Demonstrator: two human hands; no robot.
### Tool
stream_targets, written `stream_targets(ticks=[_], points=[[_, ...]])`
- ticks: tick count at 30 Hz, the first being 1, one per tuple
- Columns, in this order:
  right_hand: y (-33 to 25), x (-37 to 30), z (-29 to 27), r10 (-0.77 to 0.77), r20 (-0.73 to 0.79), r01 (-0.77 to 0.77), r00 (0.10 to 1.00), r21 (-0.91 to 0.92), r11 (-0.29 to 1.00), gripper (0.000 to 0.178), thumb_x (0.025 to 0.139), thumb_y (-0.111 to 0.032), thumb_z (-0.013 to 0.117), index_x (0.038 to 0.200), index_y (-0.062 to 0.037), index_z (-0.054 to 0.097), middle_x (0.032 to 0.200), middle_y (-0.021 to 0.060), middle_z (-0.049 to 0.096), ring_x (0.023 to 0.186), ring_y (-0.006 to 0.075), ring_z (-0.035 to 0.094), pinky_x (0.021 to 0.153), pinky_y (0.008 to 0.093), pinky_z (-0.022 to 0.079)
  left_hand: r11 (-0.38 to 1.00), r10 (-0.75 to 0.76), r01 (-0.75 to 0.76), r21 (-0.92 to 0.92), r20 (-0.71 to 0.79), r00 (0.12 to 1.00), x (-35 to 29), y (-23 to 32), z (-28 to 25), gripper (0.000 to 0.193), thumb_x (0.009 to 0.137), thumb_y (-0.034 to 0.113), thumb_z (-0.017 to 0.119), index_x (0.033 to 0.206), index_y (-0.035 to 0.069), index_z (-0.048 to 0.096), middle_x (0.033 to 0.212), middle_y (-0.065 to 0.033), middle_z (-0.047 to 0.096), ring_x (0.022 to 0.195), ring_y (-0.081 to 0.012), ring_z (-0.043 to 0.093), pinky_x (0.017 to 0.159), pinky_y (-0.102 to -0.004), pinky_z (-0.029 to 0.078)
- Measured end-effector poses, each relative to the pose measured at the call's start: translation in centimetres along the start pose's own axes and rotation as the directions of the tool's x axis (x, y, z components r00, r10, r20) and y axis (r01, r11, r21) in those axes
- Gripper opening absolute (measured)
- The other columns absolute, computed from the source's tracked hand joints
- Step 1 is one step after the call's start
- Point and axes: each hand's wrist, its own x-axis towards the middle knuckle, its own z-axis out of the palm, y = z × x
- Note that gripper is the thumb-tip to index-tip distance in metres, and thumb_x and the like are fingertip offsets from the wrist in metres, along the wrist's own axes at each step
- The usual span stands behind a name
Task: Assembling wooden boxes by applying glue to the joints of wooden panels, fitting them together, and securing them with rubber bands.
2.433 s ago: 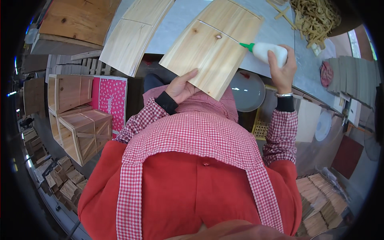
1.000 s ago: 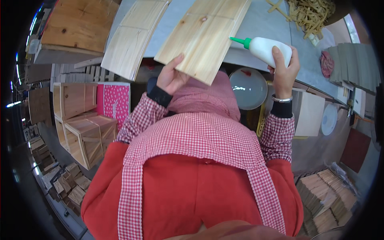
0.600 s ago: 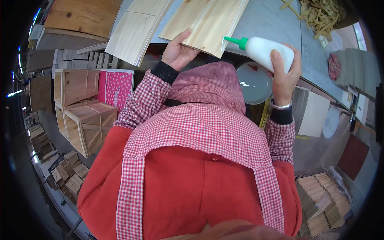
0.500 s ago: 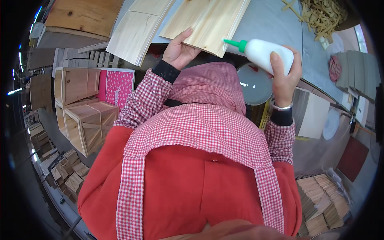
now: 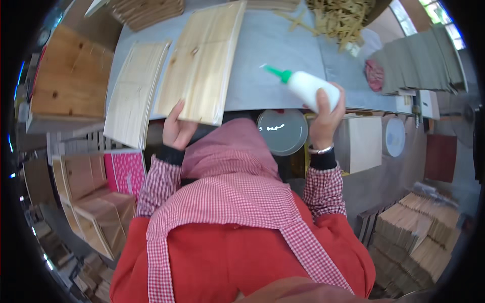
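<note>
My left hand (image 5: 178, 128) grips the near edge of a pale wooden board (image 5: 202, 65), thumb on top and fingers underneath. That board lies on the grey-blue table (image 5: 275, 50) and juts over its front edge. Closed around a white squeeze bottle (image 5: 309, 90) with a green nozzle is my right hand (image 5: 328, 113). The bottle is tilted, its nozzle pointing left toward the board but apart from it, with a bit of white at the tip. Left of the held board rests a second pale wooden board (image 5: 132, 91).
Small wooden cross-shaped pieces (image 5: 343, 22) are heaped at the back right. Grey panels (image 5: 422, 60) stand in a row at the right, beside a pink cloth (image 5: 374, 74). A round grey lid or bucket (image 5: 283, 132) is below the table edge. Wooden crates (image 5: 96, 202) stand at left.
The view has tilted up and turned, showing more of the table. The bottle's nozzle has come away from the board's right edge. Both hands keep their holds.
</note>
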Motion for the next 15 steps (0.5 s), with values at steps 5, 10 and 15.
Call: stream_targets(ticks=[5,10,15], points=[[6.5,6.7,-5.5,-0.133,-0.567,0.021,0.813,-0.199,0.98,0.034,0.083,-0.022,0.067,0.098,0.0015,0.048,0.093,0.0105,0.053,0.084,0.0205,0.055,0.072,0.0343,0.048,0.998,-0.033,0.03,-0.058,-0.038,0.999,-2.3,0.0,-1.2,0.045,0.094,0.013,0.052,0.134,0.0,0.038,0.134,-0.0156,0.049,0.126,-0.0278,0.046,0.106,-0.0439,0.038],[10.2,10.8,-9.4,-0.197,-0.651,-0.22,0.733,-0.501,0.837,0.04,0.076,-0.02,0.069,0.096,0.0037,0.045,0.087,0.0141,0.052,0.09,0.0278,0.053,0.08,0.0412,0.043,0.996,-0.031,0.03,-0.086,-0.014,0.999,-3.0,0.1,-1.4,0.045,0.095,0.014,0.051,0.135,0.001,0.037,0.134,-0.0164,0.048,0.124,-0.0286,0.047,0.104,-0.0451,0.041],[11.8,14.8,-11.5,-0.294,-0.407,-0.223,0.865,-0.835,0.503,0.035,0.073,-0.026,0.069,0.09,0.0,0.053,0.09,0.0174,0.056,0.091,0.0351,0.054,0.078,0.0452,0.043,0.994,-0.065,0.069,-0.085,0.044,0.997,-2.7,-0.1,-1.1,0.046,0.096,0.019,0.05,0.137,0.001,0.036,0.136,-0.0169,0.047,0.125,-0.0291,0.047,0.105,-0.045,0.039]])
